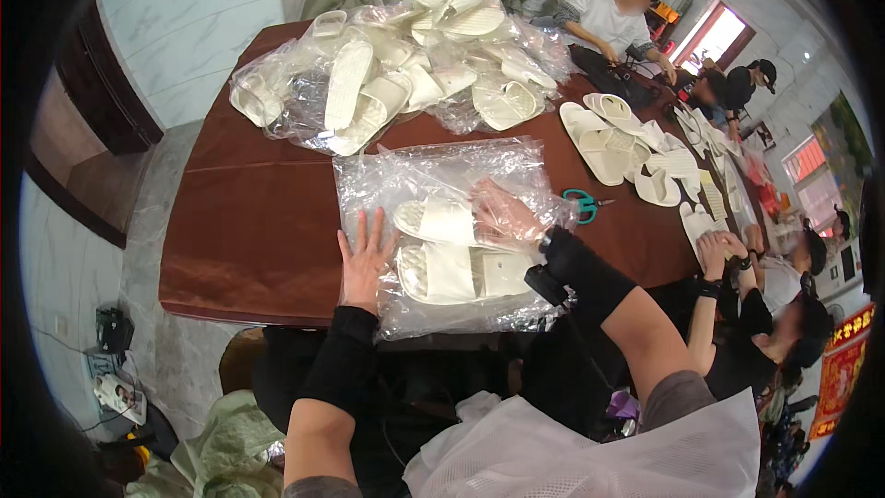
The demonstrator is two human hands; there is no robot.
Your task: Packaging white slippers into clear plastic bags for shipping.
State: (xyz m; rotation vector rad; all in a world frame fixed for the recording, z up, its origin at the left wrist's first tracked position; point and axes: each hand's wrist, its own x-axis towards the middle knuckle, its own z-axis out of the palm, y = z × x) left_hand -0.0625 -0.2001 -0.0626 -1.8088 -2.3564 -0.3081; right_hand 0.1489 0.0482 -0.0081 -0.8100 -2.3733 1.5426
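A pair of cream-white slippers lies side by side on a clear plastic bag or inside it; I cannot tell which. The upper slipper (pixel 446 221) is partly covered by my right hand (pixel 505 214), whose fingers are stretched out flat over its right part. Below it, the lower slipper (pixel 441 273) shows its wide strap. My left hand (pixel 363 263) rests with spread fingers on the left edge of the plastic bag (pixel 369 177), beside the slippers. Neither hand grips anything. Just right of the bag lie teal-handled scissors (pixel 583 206).
A heap of bagged white slippers (pixel 369 97) covers the far side of the brown table (pixel 249 240). Loose slippers (pixel 613 152) lie at the right. Co-workers sit along that side, one person's hands (pixel 721 249) over a slipper. A green sack (pixel 226 447) lies at lower left.
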